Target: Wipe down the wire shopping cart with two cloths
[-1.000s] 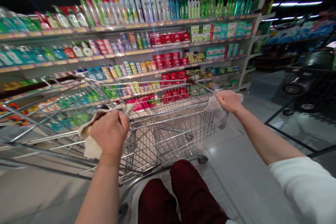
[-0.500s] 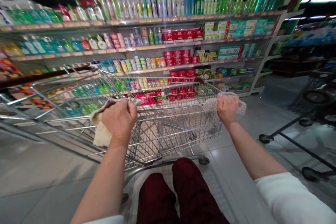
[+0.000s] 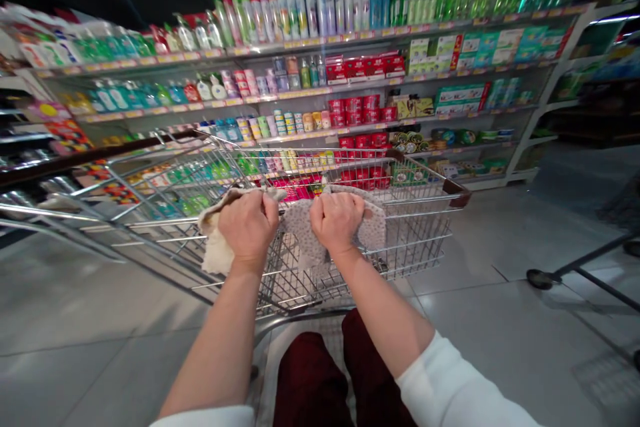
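Observation:
A wire shopping cart (image 3: pixel 415 233) stands side-on in front of me. My left hand (image 3: pixel 249 223) is closed round a cream cloth (image 3: pixel 217 247) on the cart's near top rail, and the cloth hangs down on both sides of the fist. Close beside it on the same rail, my right hand (image 3: pixel 337 219) is closed on a grey speckled cloth (image 3: pixel 373 223). That cloth drapes over the rail to either side of the fingers. Both palms and the undersides of the fingers are hidden.
Store shelves (image 3: pixel 300 40) behind the cart hold bottles, red boxes (image 3: pixel 365 68) and tins. The cart's brown handle (image 3: pixel 95 157) extends to the left. A dark wheeled frame (image 3: pixel 575 270) stands at right on the tiled floor (image 3: pixel 465 320).
My right hand has slid left along the rail with the grey cloth, from near the cart's right corner to beside my left hand. The left hand keeps its place on the rail.

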### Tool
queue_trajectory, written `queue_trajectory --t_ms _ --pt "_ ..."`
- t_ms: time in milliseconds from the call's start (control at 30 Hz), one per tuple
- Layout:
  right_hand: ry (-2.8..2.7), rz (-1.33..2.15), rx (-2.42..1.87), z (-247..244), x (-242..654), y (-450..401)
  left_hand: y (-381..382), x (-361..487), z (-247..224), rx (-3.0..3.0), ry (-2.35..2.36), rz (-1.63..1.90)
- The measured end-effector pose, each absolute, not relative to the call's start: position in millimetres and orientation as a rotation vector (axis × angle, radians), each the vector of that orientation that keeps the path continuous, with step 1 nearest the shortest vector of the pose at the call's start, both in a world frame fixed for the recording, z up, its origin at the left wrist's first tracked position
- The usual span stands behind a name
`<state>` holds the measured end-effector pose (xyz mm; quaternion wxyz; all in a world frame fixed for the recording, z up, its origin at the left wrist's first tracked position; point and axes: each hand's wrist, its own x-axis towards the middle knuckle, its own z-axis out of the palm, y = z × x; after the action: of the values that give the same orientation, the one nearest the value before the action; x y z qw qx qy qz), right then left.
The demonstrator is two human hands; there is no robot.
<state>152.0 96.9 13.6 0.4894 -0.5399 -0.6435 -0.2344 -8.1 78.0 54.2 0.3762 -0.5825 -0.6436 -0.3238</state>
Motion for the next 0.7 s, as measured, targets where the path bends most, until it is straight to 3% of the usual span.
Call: queue_trajectory --t_ms 433,700 --pt "-1.768 -0.741 -1.145 15.4 187.2 99.8 78.6 -13.6 55.5 -1.528 -1.674 -0.775" --pt "-1.670 -0.887 -1.218 -8.9 293.6 118.7 80.0 -15.9 53.6 -1.531 -1.576 -0.831"
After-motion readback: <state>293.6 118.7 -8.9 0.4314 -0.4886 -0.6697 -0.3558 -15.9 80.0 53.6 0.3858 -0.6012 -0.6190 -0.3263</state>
